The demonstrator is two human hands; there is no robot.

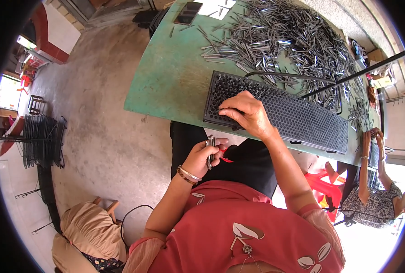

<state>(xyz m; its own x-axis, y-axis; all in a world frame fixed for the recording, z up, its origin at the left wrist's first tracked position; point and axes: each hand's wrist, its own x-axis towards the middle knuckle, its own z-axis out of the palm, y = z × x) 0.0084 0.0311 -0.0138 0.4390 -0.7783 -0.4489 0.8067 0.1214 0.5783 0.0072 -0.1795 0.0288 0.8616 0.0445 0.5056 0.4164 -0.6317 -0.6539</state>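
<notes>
At centre, the left hand (199, 160) curls its fingers round metal strips (210, 157) pointing up-frame, partly hidden. The black tray (298, 116), right of centre, slants lengthwise toward lower right; over it, the right hand (248, 113) bunches its fingertips, anything pinched hidden.

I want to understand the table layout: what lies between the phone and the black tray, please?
In the head view, loose thin strips lie on the green table between the phone and black tray; part of it is bare.
</notes>
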